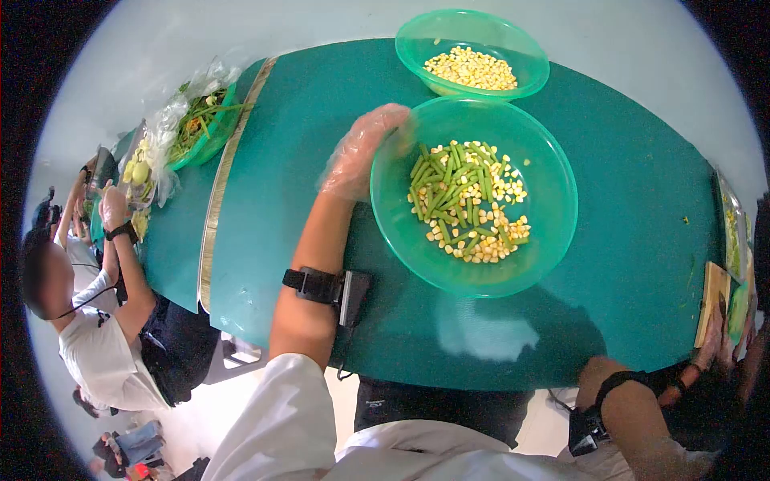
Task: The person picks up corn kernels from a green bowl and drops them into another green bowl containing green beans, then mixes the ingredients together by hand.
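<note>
My left hand (370,148), in a clear plastic glove, is closed on the left rim of a green translucent bowl (521,268). Cut green beans (457,184) and corn kernels (489,248) lie mixed inside it. Right behind stands a second green bowl (525,60) holding corn kernels (469,70). My right forearm hangs at the lower right by the table edge, with a dark strap and device on it; the right hand itself cannot be seen.
The green table (642,208) has a seam strip (224,176) on the left. Beyond it sit a bowl of vegetable scraps (210,144) and plastic bags. A gloved co-worker (104,353) stands left. At the right edge are a wooden board (711,301) and another person's hands.
</note>
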{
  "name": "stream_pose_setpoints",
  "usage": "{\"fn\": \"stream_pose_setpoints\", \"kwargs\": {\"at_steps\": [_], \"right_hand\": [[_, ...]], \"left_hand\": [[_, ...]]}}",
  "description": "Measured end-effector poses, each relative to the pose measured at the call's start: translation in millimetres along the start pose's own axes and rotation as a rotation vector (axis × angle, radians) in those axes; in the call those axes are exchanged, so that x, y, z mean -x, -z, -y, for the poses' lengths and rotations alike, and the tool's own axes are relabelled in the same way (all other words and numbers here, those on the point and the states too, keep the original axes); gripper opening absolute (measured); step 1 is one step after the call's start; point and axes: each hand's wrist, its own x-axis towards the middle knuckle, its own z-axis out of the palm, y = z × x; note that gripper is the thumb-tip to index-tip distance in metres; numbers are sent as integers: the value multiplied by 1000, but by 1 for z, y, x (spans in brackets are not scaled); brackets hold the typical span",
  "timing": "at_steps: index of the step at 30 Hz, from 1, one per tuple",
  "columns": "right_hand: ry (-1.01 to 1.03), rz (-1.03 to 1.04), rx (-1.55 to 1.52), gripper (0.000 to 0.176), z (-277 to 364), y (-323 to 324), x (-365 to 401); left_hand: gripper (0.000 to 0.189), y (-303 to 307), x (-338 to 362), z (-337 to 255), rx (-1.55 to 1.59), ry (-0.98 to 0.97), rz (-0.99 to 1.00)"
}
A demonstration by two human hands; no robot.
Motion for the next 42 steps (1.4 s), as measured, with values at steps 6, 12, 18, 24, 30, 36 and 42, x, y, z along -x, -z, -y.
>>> {"fn": "stream_pose_setpoints", "kwargs": {"at_steps": [6,12,18,24,30,36,42], "right_hand": [[-26,-35,-192,37,1,-3,-2],[6,-77,-345,37,-2,-10,-7],[45,-8,-163,40,-2,2,-19],[62,-28,13,40,-1,4,-19],[495,21,2429,37,-4,-20,-12],[633,26,2755,35,-14,-22,-2],[714,104,2817,32,-15,-22,0]], "left_hand": [[15,1,-2,2,-15,-32,25],[13,-1,-2,-6,156,84,-28],[16,-6,1,-14,7,-38,-93],[22,-3,-2,-1,258,199,-15],[31,-4,-2,-12,495,352,-56],[31,-6,-3,-17,554,410,-85],[31,-6,-2,-18,475,352,-78]]}}
